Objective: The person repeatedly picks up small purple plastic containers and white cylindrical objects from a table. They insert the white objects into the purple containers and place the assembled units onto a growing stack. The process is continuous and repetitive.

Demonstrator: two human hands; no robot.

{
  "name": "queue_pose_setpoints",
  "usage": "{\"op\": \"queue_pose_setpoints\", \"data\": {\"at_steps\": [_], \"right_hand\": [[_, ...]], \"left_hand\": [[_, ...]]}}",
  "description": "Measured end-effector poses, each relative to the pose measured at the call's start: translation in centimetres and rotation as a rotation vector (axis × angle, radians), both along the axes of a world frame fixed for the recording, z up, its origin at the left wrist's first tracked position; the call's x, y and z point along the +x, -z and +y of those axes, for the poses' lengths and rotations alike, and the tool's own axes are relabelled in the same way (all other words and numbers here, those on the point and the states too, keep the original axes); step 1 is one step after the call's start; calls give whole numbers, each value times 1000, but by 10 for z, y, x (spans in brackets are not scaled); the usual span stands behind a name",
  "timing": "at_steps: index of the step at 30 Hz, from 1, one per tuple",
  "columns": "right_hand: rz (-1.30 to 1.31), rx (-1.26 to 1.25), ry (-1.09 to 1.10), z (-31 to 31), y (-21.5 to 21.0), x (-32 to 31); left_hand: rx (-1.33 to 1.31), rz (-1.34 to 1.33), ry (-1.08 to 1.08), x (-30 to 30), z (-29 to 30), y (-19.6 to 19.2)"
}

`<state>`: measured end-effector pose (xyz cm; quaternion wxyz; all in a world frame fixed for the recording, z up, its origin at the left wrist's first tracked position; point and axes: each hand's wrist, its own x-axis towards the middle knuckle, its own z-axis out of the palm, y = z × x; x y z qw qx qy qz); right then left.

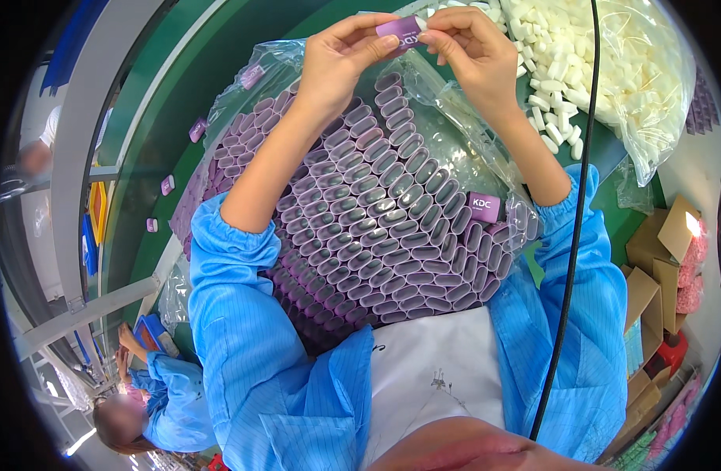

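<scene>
In the head view, two bare hands meet at twelve o'clock. The left hand [341,67] holds one purple oval shell [398,30] by its left end, thumb and fingers closed round it. The right hand [472,51] has thumb and forefinger pinched narrow on one white oval piece [422,24] at the shell's right end; I cannot tell how far it sits inside.

From the centre down toward six o'clock, open-mouthed purple shells [392,210] stand packed side by side, too many to count. One labelled purple shell [484,207] lies on its side just before three o'clock. Three loose purple pieces [197,129] lie on the green table [219,78] between nine and ten o'clock. At two o'clock one clear plastic bag [651,106] holds a heap of white oval pieces [564,55], uncounted, some spilling from it.

One black cable [578,224] runs from one o'clock toward five. One co-worker in blue [176,400] sits between seven and eight; several cardboard boxes [647,294] stand between three and four.
</scene>
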<state>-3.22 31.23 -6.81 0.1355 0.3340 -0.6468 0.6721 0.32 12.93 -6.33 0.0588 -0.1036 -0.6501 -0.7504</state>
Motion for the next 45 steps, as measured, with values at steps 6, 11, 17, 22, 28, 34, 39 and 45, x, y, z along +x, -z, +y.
{"op": "queue_pose_setpoints", "data": {"at_steps": [6,11,17,22,28,34,39,45], "right_hand": [[375,102,95,4,-1,-11],[133,-42,-63,3,13,-8],[481,85,142,1,12,-13],[566,95,254,-4,10,-7],[21,-72,-97,0,6,-4],[333,110,250,-6,2,3],[556,12,404,-14,10,1],[429,-9,404,-18,-5,17]], "left_hand": [[181,-88,65,-2,-7,1],[111,-76,90,-1,-7,0],[188,-90,84,0,-5,-1],[78,-18,-8,-2,-8,2],[-34,10,-3,1,-6,-3],[-43,55,-106,2,-1,3],[50,21,-120,6,6,-1],[209,-55,-87,6,7,3]]}}
